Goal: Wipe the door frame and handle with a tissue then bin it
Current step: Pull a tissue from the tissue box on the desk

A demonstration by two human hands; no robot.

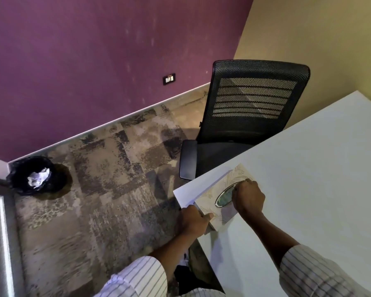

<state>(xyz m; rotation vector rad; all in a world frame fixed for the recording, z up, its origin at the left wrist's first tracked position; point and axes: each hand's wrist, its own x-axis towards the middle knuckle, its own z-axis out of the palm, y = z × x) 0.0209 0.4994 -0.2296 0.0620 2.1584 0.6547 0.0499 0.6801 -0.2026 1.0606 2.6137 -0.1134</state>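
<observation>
A beige patterned tissue box [223, 190] with an oval opening lies at the near corner of the white desk [308, 179]. My left hand [194, 220] grips the box's near end at the desk edge. My right hand [247, 197] is at the oval opening with its fingers pinched inside; no tissue shows in the fingers. A black-lined bin [38, 175] holding crumpled white paper stands on the floor at the far left, by the wall corner. A metallic door or frame edge [2, 232] runs along the left border.
A black mesh office chair [251, 116] is pushed against the desk's far side. Patterned grey-brown carpet [107, 189] lies between desk and bin. A purple wall with a socket plate [169, 79] stands behind; a beige wall is at right.
</observation>
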